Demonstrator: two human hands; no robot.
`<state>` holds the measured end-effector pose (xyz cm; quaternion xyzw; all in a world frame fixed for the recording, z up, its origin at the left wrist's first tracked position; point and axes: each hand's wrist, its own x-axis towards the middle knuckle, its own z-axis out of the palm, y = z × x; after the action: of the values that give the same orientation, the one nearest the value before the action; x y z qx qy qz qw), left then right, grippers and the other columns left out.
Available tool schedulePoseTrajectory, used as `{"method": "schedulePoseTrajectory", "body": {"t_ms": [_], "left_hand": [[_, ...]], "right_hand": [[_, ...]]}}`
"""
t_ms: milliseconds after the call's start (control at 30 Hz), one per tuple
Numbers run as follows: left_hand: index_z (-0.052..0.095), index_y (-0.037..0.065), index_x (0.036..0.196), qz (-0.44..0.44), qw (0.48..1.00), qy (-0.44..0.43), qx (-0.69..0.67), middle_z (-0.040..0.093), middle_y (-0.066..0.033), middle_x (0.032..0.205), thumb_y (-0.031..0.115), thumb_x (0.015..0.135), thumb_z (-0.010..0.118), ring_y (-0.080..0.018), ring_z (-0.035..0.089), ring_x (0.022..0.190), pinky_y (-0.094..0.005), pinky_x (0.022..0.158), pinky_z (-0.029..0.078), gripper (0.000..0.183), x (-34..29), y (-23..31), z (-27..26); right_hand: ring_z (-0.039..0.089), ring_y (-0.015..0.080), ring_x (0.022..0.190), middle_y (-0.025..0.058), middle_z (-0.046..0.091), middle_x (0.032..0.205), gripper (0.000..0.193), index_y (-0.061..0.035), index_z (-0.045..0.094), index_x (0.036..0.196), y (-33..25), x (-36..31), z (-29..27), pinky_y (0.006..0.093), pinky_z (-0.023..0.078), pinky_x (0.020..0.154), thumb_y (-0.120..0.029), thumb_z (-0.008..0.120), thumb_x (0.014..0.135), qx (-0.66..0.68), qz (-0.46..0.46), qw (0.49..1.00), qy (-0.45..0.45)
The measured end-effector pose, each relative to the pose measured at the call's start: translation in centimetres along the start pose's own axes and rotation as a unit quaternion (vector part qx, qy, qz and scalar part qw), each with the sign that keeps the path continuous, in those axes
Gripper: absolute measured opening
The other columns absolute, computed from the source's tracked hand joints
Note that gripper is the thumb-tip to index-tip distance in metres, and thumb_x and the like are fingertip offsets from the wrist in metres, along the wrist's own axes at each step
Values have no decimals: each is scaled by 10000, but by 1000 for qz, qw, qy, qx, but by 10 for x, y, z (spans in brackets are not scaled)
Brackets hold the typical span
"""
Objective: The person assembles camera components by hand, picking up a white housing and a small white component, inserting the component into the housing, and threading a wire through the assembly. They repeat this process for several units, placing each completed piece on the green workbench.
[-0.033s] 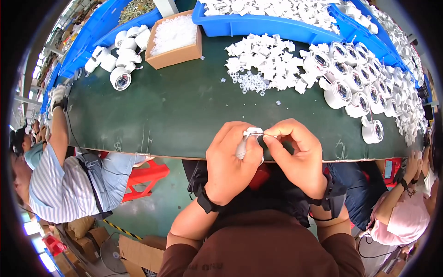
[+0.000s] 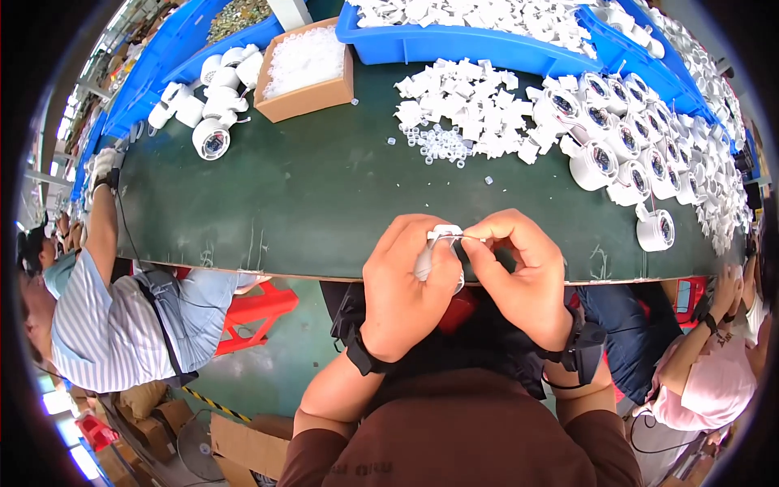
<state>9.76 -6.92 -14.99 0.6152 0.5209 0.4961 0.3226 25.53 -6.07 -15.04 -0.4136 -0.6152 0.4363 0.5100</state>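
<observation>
My left hand [image 2: 403, 296] is closed around a white camera housing [image 2: 424, 261] just over the table's near edge. A white bracket-like end of the housing points up between my hands, and much of its body is hidden by my fingers. A thin wire [image 2: 462, 237] runs from that end toward the right. Thumb and forefinger of my right hand [image 2: 529, 272] pinch the wire close beside the housing. The wire's tip barely shows past the fingers.
White camera housings [image 2: 594, 165] stand grouped at the right, beside piled white brackets [image 2: 454, 93] and small clear pieces [image 2: 442, 144]. A cardboard box [image 2: 307, 104] and blue bins [image 2: 471, 50] line the back. People sit at left [image 2: 122, 325] and right [image 2: 706, 373].
</observation>
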Motion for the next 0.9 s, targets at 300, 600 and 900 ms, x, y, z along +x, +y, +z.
{"method": "schedulePoseTrajectory", "body": {"t_ms": [300,600,900], "left_hand": [[647,-27,1013,71,996,-52,26,663,-150,1014,59,941,622,-264,643,902,-345,813,512,115,-1,-6,-5],[647,-16,999,85,995,-52,10,673,-147,1015,51,939,627,-257,643,904,-346,817,512,92,1,-13,-3],[658,-20,1013,1,996,-53,-73,672,-118,1111,108,1000,586,-185,630,936,-318,822,506,148,-4,-12,-10]], "right_hand": [[612,104,878,56,648,973,90,-1,651,1005,-3,-1,-11,255,497,778,51,673,935,-24,12,997,-66],[662,269,862,118,670,1052,243,-55,683,1130,22,79,-64,341,539,783,-35,719,891,-472,-196,859,21],[664,159,852,50,680,997,253,-24,649,1163,31,76,-75,286,529,793,-2,709,918,-270,-32,962,-1]]}}
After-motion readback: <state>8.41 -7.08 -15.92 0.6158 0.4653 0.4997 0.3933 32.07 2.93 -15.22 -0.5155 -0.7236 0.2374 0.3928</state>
